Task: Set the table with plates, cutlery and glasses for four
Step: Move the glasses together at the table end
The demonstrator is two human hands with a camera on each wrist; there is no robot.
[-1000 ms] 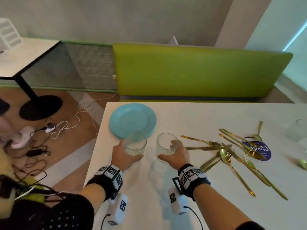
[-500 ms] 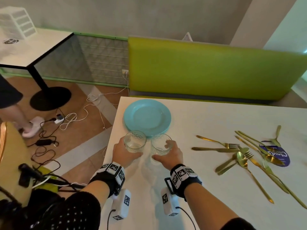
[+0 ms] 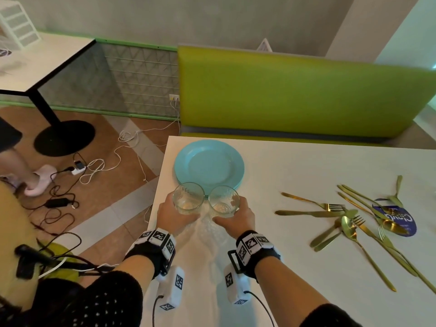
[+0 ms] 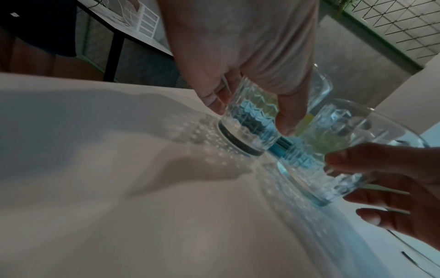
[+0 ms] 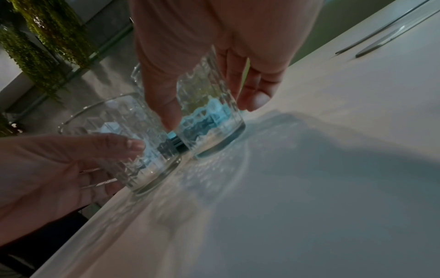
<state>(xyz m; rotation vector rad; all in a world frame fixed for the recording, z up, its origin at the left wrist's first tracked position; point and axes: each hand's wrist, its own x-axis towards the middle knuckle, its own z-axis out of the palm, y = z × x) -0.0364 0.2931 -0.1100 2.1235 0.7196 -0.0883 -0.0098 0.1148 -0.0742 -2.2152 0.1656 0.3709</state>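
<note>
Two clear patterned glasses stand side by side, almost touching, near the left edge of the white table (image 3: pixel 295 267). My left hand (image 3: pixel 175 214) grips the left glass (image 3: pixel 188 200) (image 4: pixel 250 120) (image 5: pixel 133 143). The right glass (image 3: pixel 224 202) (image 5: pixel 212 116) (image 4: pixel 338 150) is gripped by my right hand (image 3: pixel 236 218). In both wrist views their bases sit at the tabletop. A stack of teal plates (image 3: pixel 208 167) lies just behind them. Gold cutlery (image 3: pixel 349 215), forks, knives and spoons, lies scattered to the right.
A blue round sticker (image 3: pixel 398 223) lies under some cutlery. A green bench (image 3: pixel 295 97) runs along the table's far side. On the floor to the left are cables (image 3: pixel 94 168), another table's black base (image 3: pixel 63 138) and a person's foot (image 3: pixel 40 180).
Both hands have carried the glasses left and toward the plates. The gap between the glasses has closed to almost nothing. My head has turned left.
</note>
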